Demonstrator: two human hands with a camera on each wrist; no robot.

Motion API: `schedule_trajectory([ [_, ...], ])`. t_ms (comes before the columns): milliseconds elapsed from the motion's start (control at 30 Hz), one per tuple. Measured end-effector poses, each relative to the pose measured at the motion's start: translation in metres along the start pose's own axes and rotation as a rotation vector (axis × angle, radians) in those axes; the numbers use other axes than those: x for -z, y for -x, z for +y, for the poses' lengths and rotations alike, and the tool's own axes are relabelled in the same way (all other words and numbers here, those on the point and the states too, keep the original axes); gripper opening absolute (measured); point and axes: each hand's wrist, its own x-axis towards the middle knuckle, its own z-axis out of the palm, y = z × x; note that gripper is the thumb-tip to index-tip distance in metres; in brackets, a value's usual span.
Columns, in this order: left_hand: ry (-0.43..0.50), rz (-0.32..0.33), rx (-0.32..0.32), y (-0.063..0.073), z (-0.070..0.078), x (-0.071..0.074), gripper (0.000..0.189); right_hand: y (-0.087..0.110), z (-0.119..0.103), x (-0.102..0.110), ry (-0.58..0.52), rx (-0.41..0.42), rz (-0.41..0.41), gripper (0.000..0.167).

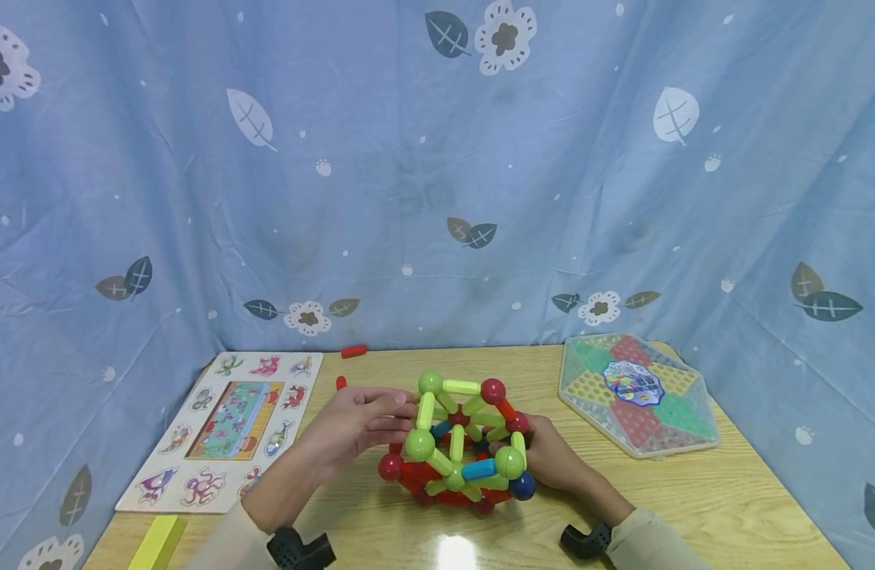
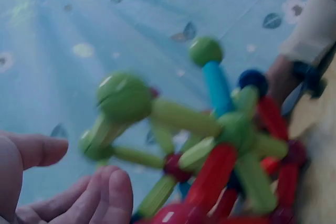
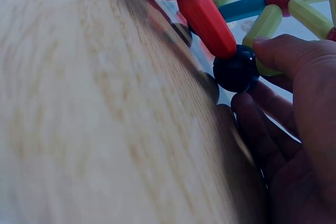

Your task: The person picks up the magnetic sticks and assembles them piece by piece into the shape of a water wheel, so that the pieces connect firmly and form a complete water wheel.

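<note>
A ball-and-rod magnetic building structure (image 1: 457, 443), made of green, red and blue rods and balls, stands on the table between both hands. My left hand (image 1: 359, 423) is beside its upper left part; in the left wrist view the thumb and fingers (image 2: 119, 195) are spread apart near a green ball (image 2: 95, 146), gripping nothing. On the other side, my right hand (image 1: 551, 455) holds the structure low down. Its thumb (image 3: 283, 51) presses a green rod next to a dark blue ball (image 3: 236, 69), with fingers underneath.
To the left lies a sea-animal puzzle board (image 1: 148, 443), with a yellow block (image 1: 157, 542) in front. Loose red rods (image 1: 354, 351) lie toward the back. A hexagonal Chinese checkers box (image 1: 665, 443) is at the right. A blue patterned curtain (image 1: 408, 158) surrounds the table (image 1: 751, 522).
</note>
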Motion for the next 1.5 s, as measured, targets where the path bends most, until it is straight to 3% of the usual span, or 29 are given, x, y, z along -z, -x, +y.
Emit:
schedule_trajectory([
  [167,0.091,-0.052,-0.044,-0.002,-0.002,0.041,0.043,0.001,0.000,0.000,-0.005,0.002,0.002,0.025],
  [267,0.148,-0.104,-0.112,-0.005,-0.006,0.068,0.030,0.001,0.001,0.001,0.001,-0.004,0.005,0.024],
  [433,0.180,-0.133,-0.237,-0.012,-0.016,0.111,0.031,0.001,0.002,0.002,0.007,-0.008,0.003,0.022],
  [600,0.109,-0.075,-0.284,-0.030,-0.025,0.139,0.035,0.002,0.003,0.003,-0.001,-0.009,0.002,0.021],
  [767,-0.124,-0.011,-0.253,-0.048,-0.027,0.154,0.052,0.002,0.001,0.001,0.004,0.000,0.009,0.023],
  [967,-0.447,0.180,-0.221,-0.062,-0.028,0.162,0.053,0.001,0.000,0.000,-0.002,0.004,0.006,0.023],
  [1200,-0.925,0.432,-0.261,-0.077,-0.038,0.151,0.036,0.000,0.001,0.001,0.011,-0.003,0.011,0.023],
  [1333,-1.079,0.483,-0.201,-0.086,-0.042,0.140,0.038,0.000,0.002,0.001,0.001,0.000,0.002,0.025],
  [1500,-1.093,0.448,-0.162,-0.089,-0.038,0.124,0.029,0.000,0.003,0.000,-0.016,0.005,-0.009,0.026],
])
